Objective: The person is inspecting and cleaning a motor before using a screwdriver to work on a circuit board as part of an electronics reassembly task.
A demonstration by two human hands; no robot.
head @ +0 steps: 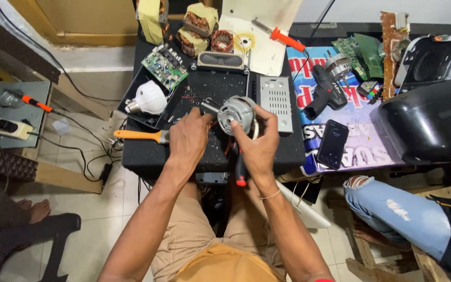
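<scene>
A small grey electric motor [237, 113] with a metal shaft sticking out to the left is held over a black work surface [147, 154]. My right hand [257, 142] grips the motor's right side and underside. My left hand [188, 137] is at the motor's left end, fingers closed around the shaft area. A red-and-black screwdriver [241, 169] lies under my right hand, handle toward me. An orange-handled tool [139, 135] lies just left of my left hand.
On the black surface sit a white bulb [150, 97], a green circuit board [164, 65], a speaker bar [220, 60], copper-wound coils [199, 23] and a perforated metal plate [275, 102]. To the right lie a phone [332, 143], a cordless drill [325, 89] and a black casing [428, 122]. Another person's jeans-clad knee [392, 206] is at the right.
</scene>
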